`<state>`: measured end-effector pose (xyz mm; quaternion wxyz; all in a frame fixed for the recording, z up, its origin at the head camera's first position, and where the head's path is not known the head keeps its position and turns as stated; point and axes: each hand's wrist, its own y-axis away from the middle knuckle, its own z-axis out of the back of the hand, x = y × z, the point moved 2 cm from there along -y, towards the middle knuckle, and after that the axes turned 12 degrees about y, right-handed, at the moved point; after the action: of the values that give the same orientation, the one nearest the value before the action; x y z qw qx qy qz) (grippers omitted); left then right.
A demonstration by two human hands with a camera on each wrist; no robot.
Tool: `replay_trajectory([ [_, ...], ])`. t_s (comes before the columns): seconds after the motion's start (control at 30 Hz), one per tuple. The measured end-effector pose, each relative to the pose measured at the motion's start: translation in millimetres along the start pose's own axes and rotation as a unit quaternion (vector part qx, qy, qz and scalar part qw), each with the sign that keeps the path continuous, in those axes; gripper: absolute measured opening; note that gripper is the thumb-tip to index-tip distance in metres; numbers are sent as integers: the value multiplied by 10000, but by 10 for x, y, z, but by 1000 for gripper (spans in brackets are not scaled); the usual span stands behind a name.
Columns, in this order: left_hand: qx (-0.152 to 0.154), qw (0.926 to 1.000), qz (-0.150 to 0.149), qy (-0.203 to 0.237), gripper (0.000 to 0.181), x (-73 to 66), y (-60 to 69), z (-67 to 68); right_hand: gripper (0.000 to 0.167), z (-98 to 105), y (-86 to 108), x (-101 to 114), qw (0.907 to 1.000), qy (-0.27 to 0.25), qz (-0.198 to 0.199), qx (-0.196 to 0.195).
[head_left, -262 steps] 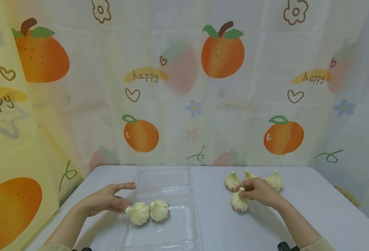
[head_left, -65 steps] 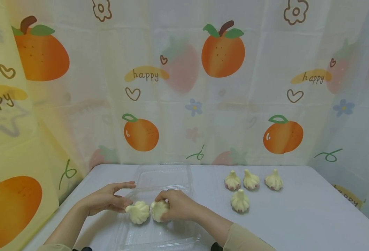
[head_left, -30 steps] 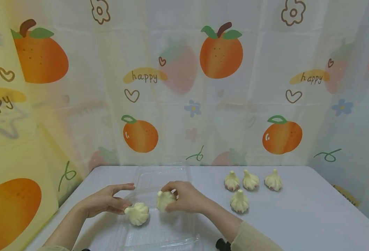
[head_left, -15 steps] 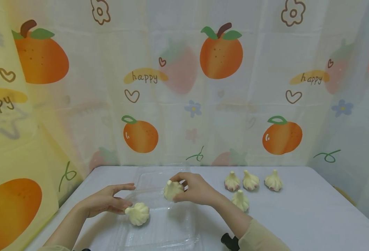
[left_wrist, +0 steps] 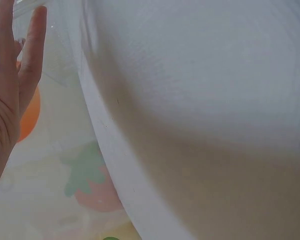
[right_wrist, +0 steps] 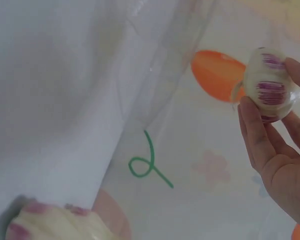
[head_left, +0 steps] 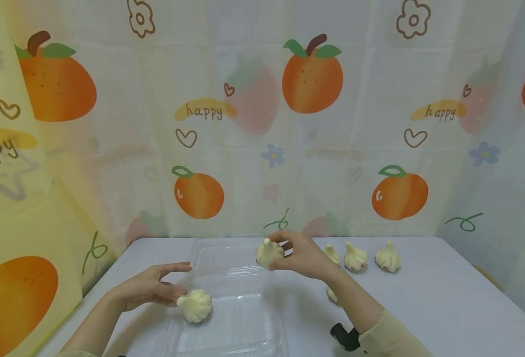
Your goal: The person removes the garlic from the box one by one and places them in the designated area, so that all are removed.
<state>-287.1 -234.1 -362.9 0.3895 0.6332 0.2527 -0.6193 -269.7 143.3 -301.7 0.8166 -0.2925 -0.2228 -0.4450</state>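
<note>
My right hand (head_left: 304,255) pinches a garlic bulb (head_left: 268,254) above the right side of the clear plastic container (head_left: 240,342). In the right wrist view this raised bulb (right_wrist: 267,87) shows purple streaks between the thumb and fingers of the right hand (right_wrist: 280,155). A second garlic bulb (head_left: 197,306) lies inside the container, its stem towards the left. My left hand (head_left: 152,287) stays at the container's left edge with extended fingers, the thumb close to that stem; whether it touches the bulb I cannot tell. Straight fingers of the left hand (left_wrist: 12,75) appear in the left wrist view.
Beyond the tray lies the container's open lid (head_left: 226,253). Several garlic bulbs stand on the white table (head_left: 427,307) at right, including one at the back (head_left: 388,258) and one partly behind my right forearm (head_left: 330,295). A fruit-patterned curtain (head_left: 253,148) hangs behind.
Earlier, my right hand was at a bulb among those on the right. It then gripped the right-hand bulb in the container and lifted it up and rightward. The left hand stayed put.
</note>
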Motion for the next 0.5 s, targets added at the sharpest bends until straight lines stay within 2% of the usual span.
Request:
replay_trajectory([
  [0.27, 16, 10000, 16, -46, 79, 0, 1, 4, 60, 280, 85, -142, 9987, 195, -356, -317],
  [0.5, 28, 9999, -3, -120, 79, 0, 2, 20, 57, 453, 208, -292, 9952, 351, -740, -535],
])
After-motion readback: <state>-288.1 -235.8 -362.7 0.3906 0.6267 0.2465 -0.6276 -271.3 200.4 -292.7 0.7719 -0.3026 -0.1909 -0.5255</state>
